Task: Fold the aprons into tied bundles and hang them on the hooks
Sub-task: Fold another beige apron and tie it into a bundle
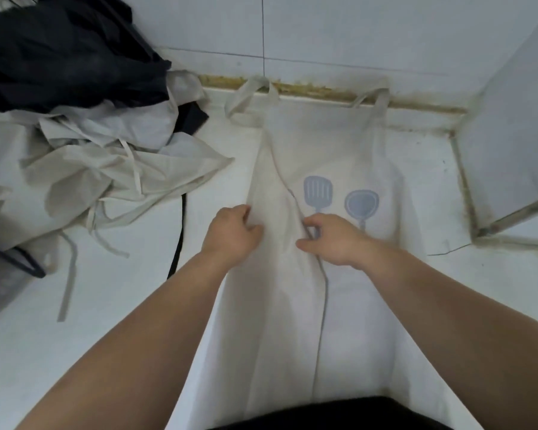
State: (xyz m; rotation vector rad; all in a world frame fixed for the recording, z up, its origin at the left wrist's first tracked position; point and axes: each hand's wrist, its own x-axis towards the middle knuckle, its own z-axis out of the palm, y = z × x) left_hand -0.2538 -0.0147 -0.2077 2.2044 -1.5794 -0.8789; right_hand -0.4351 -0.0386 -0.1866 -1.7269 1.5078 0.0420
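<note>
A cream apron [348, 150] with a blue spatula and ladle print lies lengthwise on the white counter [112, 321], its neck straps at the back wall. Its left side is folded over toward the middle, and the folded edge runs down the centre. My left hand [230, 234] grips the folded flap at its left edge. To the right, my right hand [333, 240] pinches the flap's inner edge just below the spatula print. Both forearms reach in from the bottom.
A heap of cream aprons [106, 169] with loose ties sprawls at the left, topped by dark cloth [66, 54]. A black strap [179, 240] hangs beside the apron. A tiled wall [339, 29] closes the back and a grey panel [516, 125] stands at the right.
</note>
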